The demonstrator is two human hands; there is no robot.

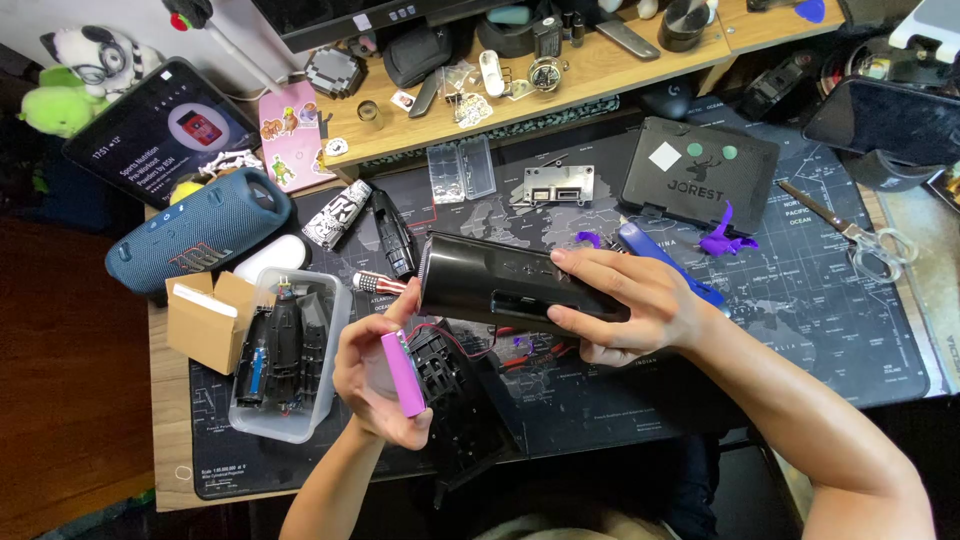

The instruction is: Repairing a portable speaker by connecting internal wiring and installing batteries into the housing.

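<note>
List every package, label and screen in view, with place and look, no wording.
Dark rectangular tablet screen, lit, far left, leaning.
Small brown cardboard box, open, left edge.
Clear plastic tub, beside the box, holding dark parts.
Black flat case with white square label, upper right.

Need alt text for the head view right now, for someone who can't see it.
Right hand grips a black cylindrical shell over a dark map-print desk mat, while the left hand holds a pink cylindrical battery beside it. A clear plastic bin of black parts sits at left.
</note>
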